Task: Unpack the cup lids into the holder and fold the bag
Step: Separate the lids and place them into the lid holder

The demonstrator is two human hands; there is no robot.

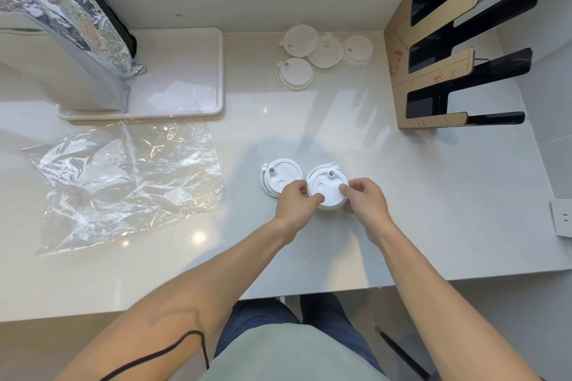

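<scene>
The bag is already empty, so the unpacking step is the one in hand: both hands work on a small stack of lids (327, 190) near the front of the table (433, 210). The left hand (297, 202) pinches the stack's near-left rim and the right hand (365, 199) pinches its right rim, fingers closed on it from both sides. Just beside it, touching on the left, lies a second pile (280, 178), held by neither hand. Four more lids (325, 51) lie in a loose cluster farther back, well apart from the hands. How many lids each stack holds cannot be told. The holder (439, 49), one black rack with several slots, stands at the right and appears empty; the next move is probably carrying the gripped stack there and sliding it into a slot. One clear bag (130, 182) lies flat and crumpled at the left, not yet folded.
</scene>
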